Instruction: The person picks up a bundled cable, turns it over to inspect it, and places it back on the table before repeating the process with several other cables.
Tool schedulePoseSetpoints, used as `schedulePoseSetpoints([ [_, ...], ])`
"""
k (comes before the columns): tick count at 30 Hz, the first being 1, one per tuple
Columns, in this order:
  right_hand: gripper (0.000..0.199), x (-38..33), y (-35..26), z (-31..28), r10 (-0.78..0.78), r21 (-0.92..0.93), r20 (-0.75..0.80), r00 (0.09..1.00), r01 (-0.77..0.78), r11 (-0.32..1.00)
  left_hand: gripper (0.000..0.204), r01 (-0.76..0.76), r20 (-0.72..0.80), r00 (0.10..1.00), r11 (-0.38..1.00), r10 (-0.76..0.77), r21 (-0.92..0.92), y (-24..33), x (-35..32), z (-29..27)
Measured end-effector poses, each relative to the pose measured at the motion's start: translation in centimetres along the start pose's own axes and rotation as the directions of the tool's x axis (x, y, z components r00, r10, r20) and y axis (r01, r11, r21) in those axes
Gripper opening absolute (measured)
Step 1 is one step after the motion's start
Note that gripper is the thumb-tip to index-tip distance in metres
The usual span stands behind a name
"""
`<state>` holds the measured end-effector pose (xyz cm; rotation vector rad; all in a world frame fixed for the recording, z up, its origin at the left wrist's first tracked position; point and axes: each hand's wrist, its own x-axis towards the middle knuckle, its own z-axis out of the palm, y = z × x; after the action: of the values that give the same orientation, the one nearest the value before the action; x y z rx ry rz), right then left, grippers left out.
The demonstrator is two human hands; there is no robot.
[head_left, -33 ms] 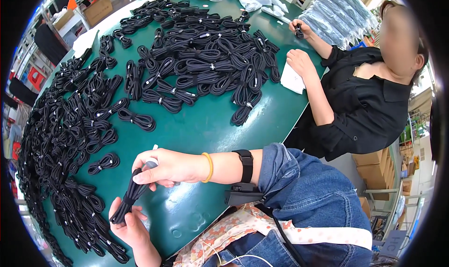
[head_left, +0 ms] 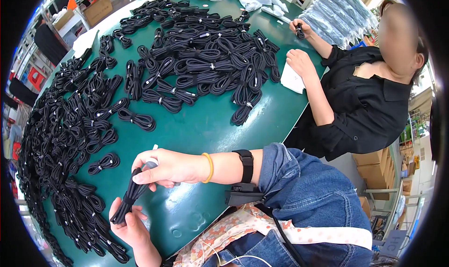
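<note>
A coiled black cable bundle [head_left: 127, 202], tied round its middle, slants between my two hands above the green table. My left hand [head_left: 132, 230] has its fingers round the lower end of the bundle. My right hand [head_left: 161, 168] grips the upper end, thumb on top. A small grey and white piece [head_left: 152, 164] shows between the right fingers; its kind is hard to tell. Left of my hands, one loose cable bundle [head_left: 104, 163] lies apart beside a long heap of similar bundles [head_left: 70, 173].
Another large heap of black cable bundles [head_left: 201, 56] covers the far middle of the green table [head_left: 196, 122]. At the right, a co-worker in a black shirt [head_left: 369, 103] holds a small black item [head_left: 299, 31] near a white card stack [head_left: 292, 80]. Plastic-wrapped packages [head_left: 334, 17] stand behind.
</note>
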<state>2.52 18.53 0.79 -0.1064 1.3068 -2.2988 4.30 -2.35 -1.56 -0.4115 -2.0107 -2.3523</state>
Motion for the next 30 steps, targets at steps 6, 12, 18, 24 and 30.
schedulePoseSetpoints([
  [6, 0.029, -0.1, -0.1, -0.3, -0.010, 0.011, -0.045, 0.999, 0.010, 1.000, 0.052, 0.062, -0.037, 0.997, 0.998, -0.063, -0.025, -0.4, 0.0, 0.3],
  [12, 0.028, 0.1, -0.3, -0.1, -0.030, -0.019, -0.069, 0.997, 0.028, 0.999, 0.055, 0.052, -0.040, 0.998, 0.999, -0.052, -0.006, -0.8, -0.1, -0.1],
  [18, 0.029, 0.5, 0.4, 0.0, -0.065, 0.002, -0.079, 0.995, 0.066, 0.998, 0.051, 0.037, -0.015, 0.999, 0.999, -0.038, -0.033, -0.7, 0.0, 0.2],
  [24, 0.031, 0.1, 0.6, -0.2, -0.036, -0.003, -0.109, 0.993, 0.036, 0.999, 0.049, 0.017, -0.004, 1.000, 0.999, -0.017, -0.039, -0.5, 0.2, 0.7],
  [30, 0.032, 0.5, 0.6, -0.2, -0.007, 0.018, -0.106, 0.994, 0.009, 1.000, 0.046, 0.062, 0.001, 0.998, 0.998, -0.062, -0.015, -0.6, 0.0, 0.2],
])
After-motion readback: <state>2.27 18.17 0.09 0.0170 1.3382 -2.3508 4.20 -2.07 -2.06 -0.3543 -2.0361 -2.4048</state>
